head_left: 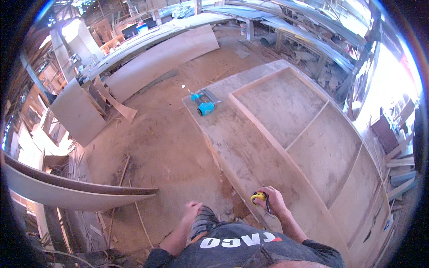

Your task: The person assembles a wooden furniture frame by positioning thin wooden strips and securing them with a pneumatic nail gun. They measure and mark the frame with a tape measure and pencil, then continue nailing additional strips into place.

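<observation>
My right hand (275, 202) is closed round a yellow and black tape measure (258, 197), held over the near left edge of a large worktable (225, 143). No blade can be made out coming from it. My left hand (192, 209) hangs beside my body, left of the table, with its fingers curled in and nothing visible in them. On the worktable lies a wooden frame (268, 139) with thin crossbars that split it into several bays. At the table's far left corner rests a teal and grey nail gun (206, 107), apart from both hands.
Curved sheets of thin board (80, 192) jut in from the left at about table height. A long panel (165, 60) leans along a bench at the back. Scrap timber (402, 178) is piled on the right. Thin sticks (143, 223) lie on the dusty floor.
</observation>
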